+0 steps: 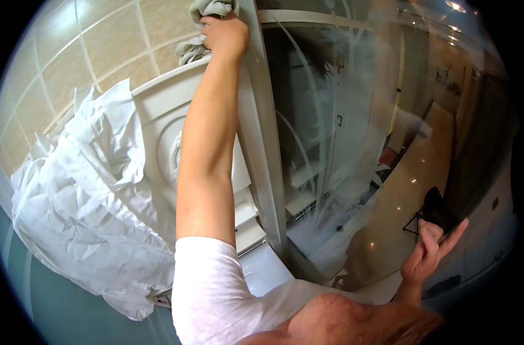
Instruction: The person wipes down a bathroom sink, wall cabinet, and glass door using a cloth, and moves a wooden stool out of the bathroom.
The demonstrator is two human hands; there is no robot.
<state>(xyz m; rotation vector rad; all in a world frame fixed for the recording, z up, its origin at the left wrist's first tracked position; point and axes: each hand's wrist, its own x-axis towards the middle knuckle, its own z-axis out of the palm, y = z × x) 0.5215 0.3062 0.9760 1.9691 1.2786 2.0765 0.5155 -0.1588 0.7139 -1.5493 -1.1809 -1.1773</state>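
Note:
At the top of the view, my left hand (227, 35) is closed around a greyish-green cloth (211, 7), with my bare arm stretched out to it. A second bunch of similar cloth (192, 50) lies just below, at the edge of a white panel (158, 118) with a curved moulding; I cannot tell whether the two are one piece. Far right, my right hand (427, 253) is raised with one finger stretched out. Its other fingers are bent against a black object (437, 207) with thin struts, whose kind I cannot make out.
Crumpled white sheeting (78, 201) covers much of the left side. Beige wall tiles (110, 40) run behind the panel. A pale upright frame (262, 115) borders a large reflective glass pane (354, 144). A teal surface (55, 287) shows at lower left.

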